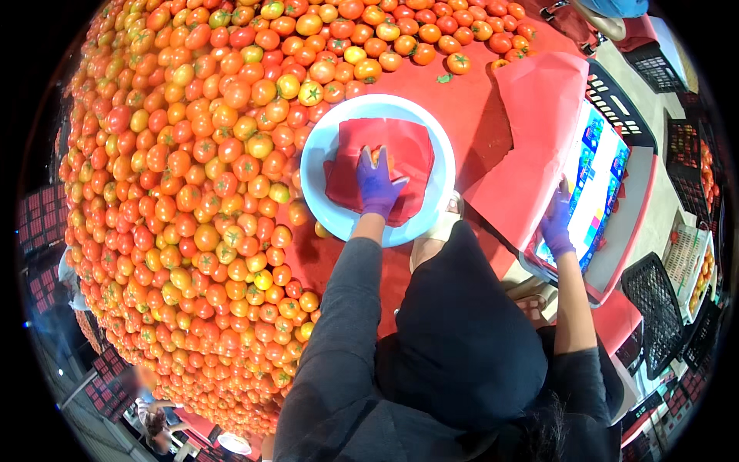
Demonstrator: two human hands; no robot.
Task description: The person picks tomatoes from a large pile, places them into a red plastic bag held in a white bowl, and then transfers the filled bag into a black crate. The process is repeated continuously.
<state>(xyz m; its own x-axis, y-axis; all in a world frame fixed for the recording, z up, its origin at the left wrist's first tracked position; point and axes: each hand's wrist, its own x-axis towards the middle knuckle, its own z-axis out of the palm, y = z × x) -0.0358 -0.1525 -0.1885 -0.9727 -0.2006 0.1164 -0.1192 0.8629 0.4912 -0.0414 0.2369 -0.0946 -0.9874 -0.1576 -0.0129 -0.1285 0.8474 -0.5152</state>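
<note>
My left hand [378, 183], in a purple glove with grey fingertips, reaches into a light blue plastic basin [444, 150]. Its fingers are spread over a red sheet [413, 141] inside the basin. A small orange patch shows between the fingers; I cannot tell what it is. On the right, my right hand [557, 222], gloved alike, lies at the inner edge of a crate lined with printed sheeting [597, 167]. A large red sheet [537, 121] folds out over the crate's near side, beside the right fingers. Whether they grip it is unclear.
A huge heap of tomatoes [202, 202] covers the left and far side, on a red ground sheet [462, 98]. Black crates [655, 66] and a pale crate of tomatoes [687, 271] stand right. Another person [156, 416] is at lower left.
</note>
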